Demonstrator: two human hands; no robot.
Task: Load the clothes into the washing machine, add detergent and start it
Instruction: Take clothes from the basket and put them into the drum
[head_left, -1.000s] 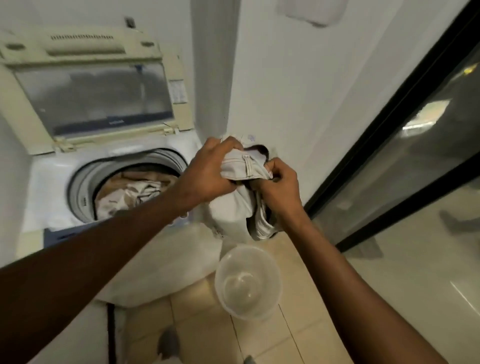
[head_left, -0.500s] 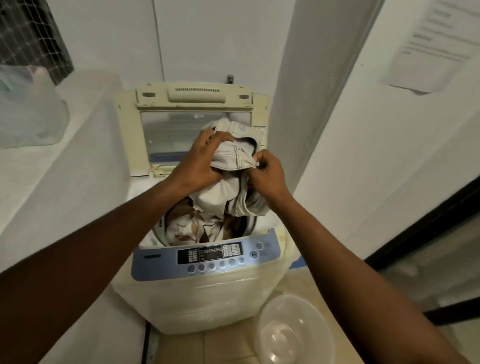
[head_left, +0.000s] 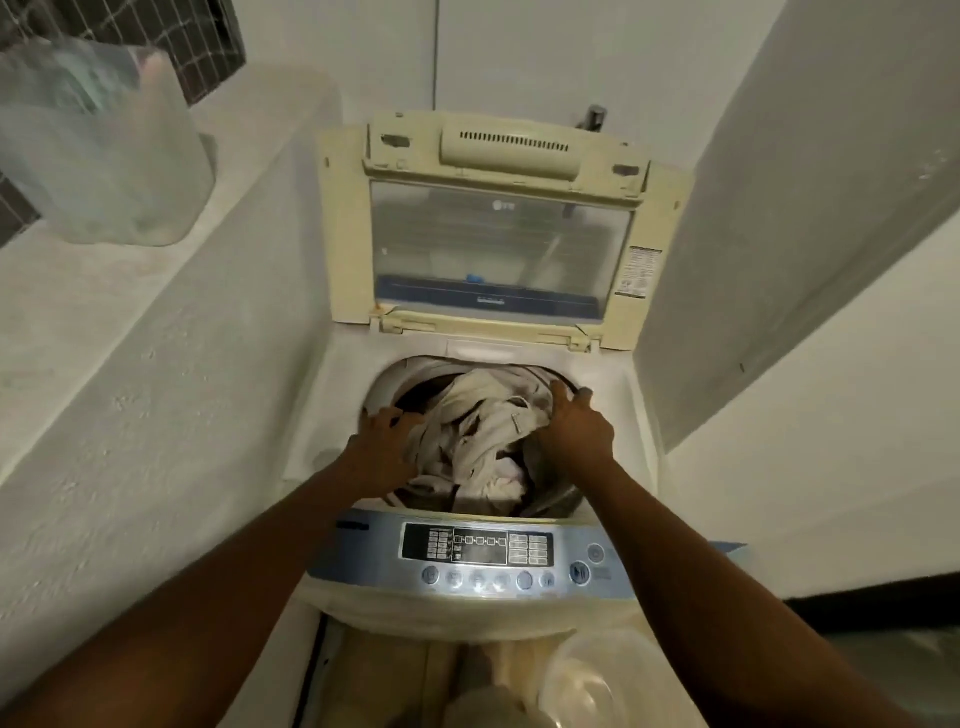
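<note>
- Left hand (head_left: 382, 439) and right hand (head_left: 574, 423), fingers spread flat, press the pale clothes (head_left: 485, 434) down
- Clothes fill the washing machine (head_left: 631, 415) drum (lid raised, so loading is easy)

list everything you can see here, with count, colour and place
washing machine: one, cream-white, centre, top-loading
lid: one, cream frame with clear window, raised upright at the back
control panel: one, blue-grey with round buttons, front edge
clothes: a heap, off-white and beige, in the drum
plastic bag: one, clear, on the ledge upper left
ledge: one, white, left of the machine
plastic tub: one, clear, on the floor lower right
left hand: one, on the clothes at the drum's left
right hand: one, on the clothes at the drum's right rim
</note>
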